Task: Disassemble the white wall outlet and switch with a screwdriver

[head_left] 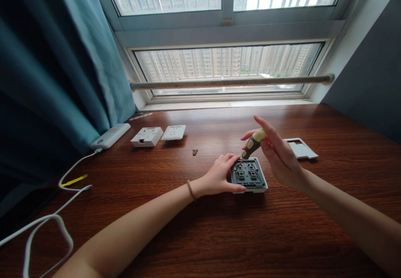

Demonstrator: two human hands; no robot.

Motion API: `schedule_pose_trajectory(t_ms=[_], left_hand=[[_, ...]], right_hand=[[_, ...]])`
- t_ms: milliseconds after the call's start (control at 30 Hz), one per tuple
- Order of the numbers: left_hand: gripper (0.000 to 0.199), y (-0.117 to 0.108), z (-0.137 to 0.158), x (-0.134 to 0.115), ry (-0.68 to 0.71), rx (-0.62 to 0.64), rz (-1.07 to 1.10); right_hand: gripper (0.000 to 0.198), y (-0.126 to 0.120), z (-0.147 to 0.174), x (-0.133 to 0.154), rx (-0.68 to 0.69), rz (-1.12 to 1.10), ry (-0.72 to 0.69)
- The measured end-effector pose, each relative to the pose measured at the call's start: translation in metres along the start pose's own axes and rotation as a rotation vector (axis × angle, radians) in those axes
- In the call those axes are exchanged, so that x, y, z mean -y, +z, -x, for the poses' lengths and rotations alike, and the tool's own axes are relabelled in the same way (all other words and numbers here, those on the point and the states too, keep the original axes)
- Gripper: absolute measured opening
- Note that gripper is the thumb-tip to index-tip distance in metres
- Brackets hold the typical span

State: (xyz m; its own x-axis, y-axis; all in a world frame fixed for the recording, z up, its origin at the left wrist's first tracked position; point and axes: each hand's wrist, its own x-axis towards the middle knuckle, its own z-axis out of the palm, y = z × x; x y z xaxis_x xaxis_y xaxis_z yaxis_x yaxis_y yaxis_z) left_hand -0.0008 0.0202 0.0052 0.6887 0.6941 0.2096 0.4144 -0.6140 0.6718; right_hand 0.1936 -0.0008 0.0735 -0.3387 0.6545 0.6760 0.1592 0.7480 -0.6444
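A square wall switch (250, 182) with its grey inner face showing lies on the wooden table, its white base beneath. My left hand (224, 175) grips it from the left side, thumb along the near edge and fingers at the far left corner. In my right hand (278, 157) is a screwdriver (251, 145) with a yellow and grey handle, held tilted between the fingers. Its tip reaches down to the left part of the switch; whether it sits in a screw is too small to tell. Several small screws (194, 152) lie beyond my left hand.
A white switch frame (302, 148) lies behind my right hand. Further left are a white socket box (147, 137) and a white socket cover (174, 132). A white power strip (111, 136) with a cable and a yellow strip (74, 180) lie by the curtain (94, 61).
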Motion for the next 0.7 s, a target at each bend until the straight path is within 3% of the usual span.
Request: schedule_pose_trajectory(t_ms=[100,267,433,567,700], left_hand=[[0.080,0.000,-0.001,0.001,0.009,0.002,-0.003],[0.083,0.002,-0.002,0.005,0.015,-0.003,-0.001],[0.087,0.003,0.000,0.006,0.013,-0.006,0.004],[0.084,0.002,0.001,0.002,0.002,-0.013,0.010],[0.081,0.002,0.001,-0.001,-0.022,-0.016,0.000]], right_hand=[[0.041,-0.001,-0.004,0.008,0.008,-0.050,0.047],[0.017,0.001,-0.009,0.011,-0.166,-0.232,0.203],[0.030,0.005,-0.005,-0.001,-0.360,-0.157,0.212],[0.028,0.003,-0.003,-0.003,-0.243,0.008,0.133],[0.040,-0.003,-0.005,0.005,0.012,-0.186,0.069]])
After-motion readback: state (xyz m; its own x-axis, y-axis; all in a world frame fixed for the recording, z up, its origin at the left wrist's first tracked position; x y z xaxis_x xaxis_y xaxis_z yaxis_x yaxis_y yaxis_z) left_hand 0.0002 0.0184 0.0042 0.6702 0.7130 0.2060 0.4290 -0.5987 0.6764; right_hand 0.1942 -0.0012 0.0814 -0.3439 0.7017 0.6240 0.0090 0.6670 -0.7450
